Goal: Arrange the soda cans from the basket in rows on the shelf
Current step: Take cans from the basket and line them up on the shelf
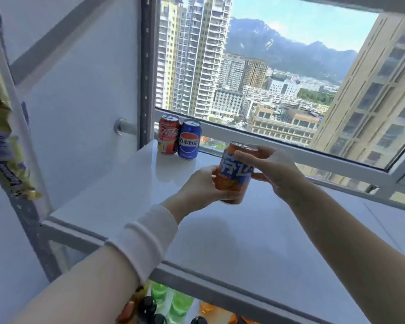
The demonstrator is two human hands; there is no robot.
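Gripping the orange can (pixel 235 174) above the shelf (pixel 126 195), the left hand (pixel 204 185) and right hand (pixel 274 169) both curl their fingers round it. Placement is the step in hand. The can likely needs setting upright beside the blue can (pixel 189 140), extending the row begun by the red can (pixel 169 134) at the far left corner.

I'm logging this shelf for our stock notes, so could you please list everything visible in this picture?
Red can: one, red, upright at the shelf's back left.
Blue can: one, blue, upright beside the red can.
Orange can: one, orange with blue lettering, held above the shelf.
Shelf: one, white, before the window.
Window: one, white frame, behind the shelf.
Snack packets: a strip, yellow, hanging at far left.
Bottles: several, green and orange, below the shelf.
Sleeve: one, white, on the left forearm.
Left hand: grips the orange can low down.
Right hand: grips it near the top.
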